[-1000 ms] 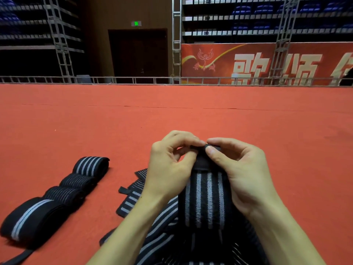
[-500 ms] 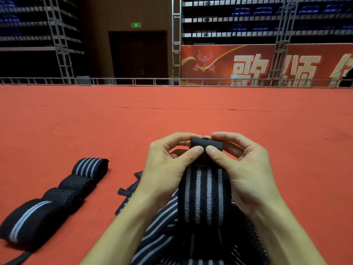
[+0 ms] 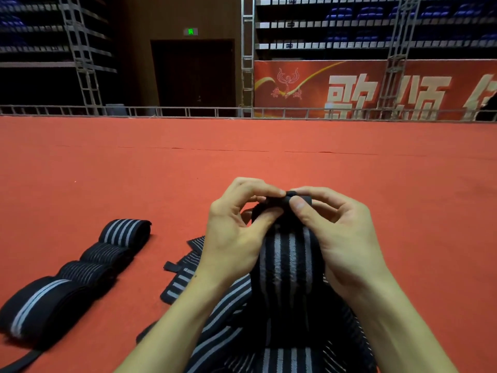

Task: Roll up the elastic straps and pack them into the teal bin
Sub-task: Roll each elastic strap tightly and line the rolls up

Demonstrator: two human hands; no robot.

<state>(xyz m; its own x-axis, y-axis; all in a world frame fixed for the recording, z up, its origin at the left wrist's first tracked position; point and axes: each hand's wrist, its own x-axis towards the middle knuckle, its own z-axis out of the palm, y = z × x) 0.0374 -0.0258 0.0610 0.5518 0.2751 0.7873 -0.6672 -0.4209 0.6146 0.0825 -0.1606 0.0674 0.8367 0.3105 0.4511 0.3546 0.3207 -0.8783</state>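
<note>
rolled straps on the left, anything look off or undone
Mostly tidy: four rolled straps sit in a row on the red carpet. The nearest roll looks odd, though: a loose black tail trails from under it at the lower left corner, so it may not be fully wound.

Held strap (image 3: 289, 265): woven elastic cloth, matt black with grey stripes, ribbed. Rolled straps (image 3: 123, 234): same fabric, slightly fuzzy. Floor (image 3: 161, 170): red carpet, matt, short nap. Truss (image 3: 247, 63): bare metal, dull silver. Banner (image 3: 309, 84): printed sheet, slight sheen. Door (image 3: 193, 76): looks like dark wood, matt.
</note>
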